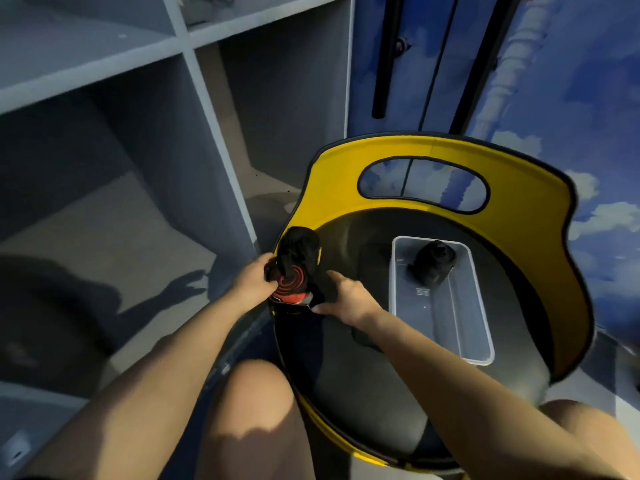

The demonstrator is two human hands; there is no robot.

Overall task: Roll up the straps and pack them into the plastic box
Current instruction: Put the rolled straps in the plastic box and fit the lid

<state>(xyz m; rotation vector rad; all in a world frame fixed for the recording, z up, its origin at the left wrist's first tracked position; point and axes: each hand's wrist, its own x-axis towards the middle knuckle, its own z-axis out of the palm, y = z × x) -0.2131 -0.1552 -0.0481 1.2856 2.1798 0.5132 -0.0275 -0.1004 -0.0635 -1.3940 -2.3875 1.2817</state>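
While the yellow-backed chair [450, 157] w/ its round black seat fills the right side, the clear plastic box [481, 327] lies on that seat, right of centre, w/ one rolled black strap [434, 263] already in its far end. Step in hand looks like rolling strap no. 2: the black-and-red strap [294, 271] sits at the seat's left edge, coil showing. Left hand [254, 280] pinches the coil; right hand [348, 296] grips the loose black tail, fingers curled. Next, prob. tighten the roll, keep it pinched, then carry it right into the box's near half.
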